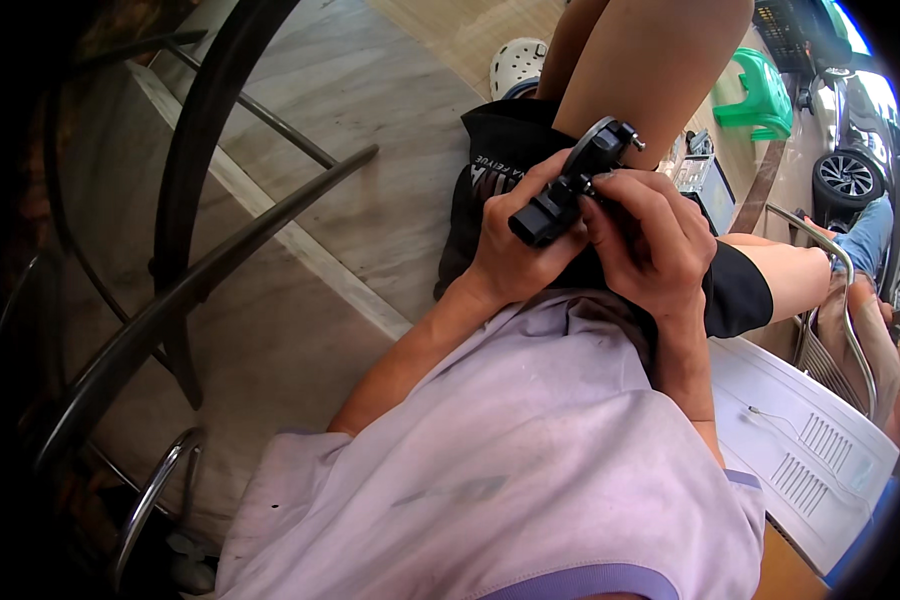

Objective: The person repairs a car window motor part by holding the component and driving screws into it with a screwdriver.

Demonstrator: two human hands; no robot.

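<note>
Above my lap I hold a black plastic part (pixel 547 218) with a boxy, socket-like end, a round disc-shaped section and a small metal stud sticking out at the far right. My left hand (pixel 510 250) is closed round it from the left and below. On the other side, my right hand (pixel 660 235) has its thumb and fingertips pinched together against the part's edge. Anything small between those fingertips is hidden.
Dark curved metal bars (pixel 210 260) of furniture rise at left over the marble-look floor. A white vented panel (pixel 795 440) with a thin cable lies at right. Beyond are a green stool (pixel 760 95), a metal-framed chair (pixel 850 290) with a seated person, and a car wheel (pixel 850 180).
</note>
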